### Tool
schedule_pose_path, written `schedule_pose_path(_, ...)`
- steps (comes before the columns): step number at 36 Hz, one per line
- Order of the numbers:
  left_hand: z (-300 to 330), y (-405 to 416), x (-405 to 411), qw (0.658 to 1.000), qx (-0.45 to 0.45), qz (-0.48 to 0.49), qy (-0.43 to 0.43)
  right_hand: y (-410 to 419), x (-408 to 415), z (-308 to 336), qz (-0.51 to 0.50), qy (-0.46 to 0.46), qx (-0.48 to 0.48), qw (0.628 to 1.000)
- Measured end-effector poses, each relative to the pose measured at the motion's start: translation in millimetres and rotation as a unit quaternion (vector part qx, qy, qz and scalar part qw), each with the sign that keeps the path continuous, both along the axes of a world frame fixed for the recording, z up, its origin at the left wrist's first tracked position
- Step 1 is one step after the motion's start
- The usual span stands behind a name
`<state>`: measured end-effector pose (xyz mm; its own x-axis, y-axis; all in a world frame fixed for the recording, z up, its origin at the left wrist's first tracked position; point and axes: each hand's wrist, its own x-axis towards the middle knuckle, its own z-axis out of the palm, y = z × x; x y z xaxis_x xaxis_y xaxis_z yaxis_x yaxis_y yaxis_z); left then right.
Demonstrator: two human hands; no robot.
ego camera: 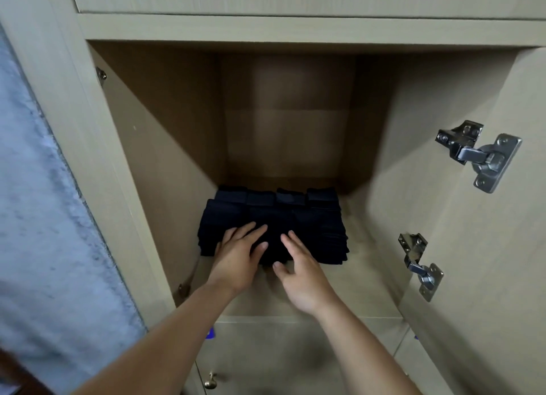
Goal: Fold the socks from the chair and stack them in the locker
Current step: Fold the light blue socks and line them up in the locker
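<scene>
Stacking step by the looks of it. Left hand (236, 256) flat on the dark folded socks (313, 226), fingers straight, gripping nothing. Right hand (301, 273) loosely spread at the pile's front edge, likewise holding nothing. Socks piled on the locker (183, 170) floor, toward the left wall. Probably next: squaring the stack, then pulling out.

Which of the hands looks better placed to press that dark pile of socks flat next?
Probably the left hand: its straight fingers already lie on top of the folded socks in the locker. The right hand sits at the pile's front edge, fingers only reaching its top.
</scene>
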<state>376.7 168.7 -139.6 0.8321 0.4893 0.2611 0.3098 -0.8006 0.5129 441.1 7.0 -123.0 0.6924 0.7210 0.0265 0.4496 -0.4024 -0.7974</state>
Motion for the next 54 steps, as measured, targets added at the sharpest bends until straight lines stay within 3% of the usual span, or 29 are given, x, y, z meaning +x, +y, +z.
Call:
schedule_pose_path(12,23,-28,-64,0.993,0.024,-0.026,-0.117,-12,-25,29,-0.019,-0.054,0.099,0.993)
schedule_pose_path(22,27,-45,-174,0.991,0.081,-0.001,-0.109,-12,-88,33,0.072,-0.067,0.127,0.987)
schedule_pose_path(42,8,-33,-371,0.981,0.065,0.168,-0.068,45,-237,-8,0.330,-0.085,0.092,0.936)
schedule_pose_path(54,-35,-30,-468,0.956,0.118,0.269,0.026,78,-287,-10,0.393,-0.047,0.095,0.913)
